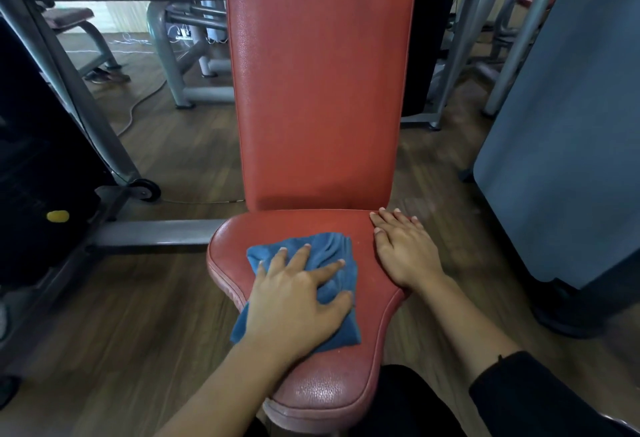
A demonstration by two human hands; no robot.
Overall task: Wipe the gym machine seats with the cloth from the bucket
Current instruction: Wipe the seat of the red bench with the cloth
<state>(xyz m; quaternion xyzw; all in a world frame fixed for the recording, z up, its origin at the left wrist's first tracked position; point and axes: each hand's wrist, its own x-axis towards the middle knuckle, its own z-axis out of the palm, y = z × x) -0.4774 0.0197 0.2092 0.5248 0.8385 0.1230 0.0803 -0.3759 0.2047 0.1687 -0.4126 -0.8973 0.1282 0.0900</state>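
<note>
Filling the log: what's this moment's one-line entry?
left hand flat on blue cloth | right hand bracing red seat | wiping

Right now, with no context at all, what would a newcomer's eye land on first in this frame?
The tall red backrest fills the centre, rising from the red seat below it. On the seat, the left hand presses flat on a crumpled blue cloth, fingers spread. The right hand rests palm down on the seat's right edge, apart from the cloth.
</note>
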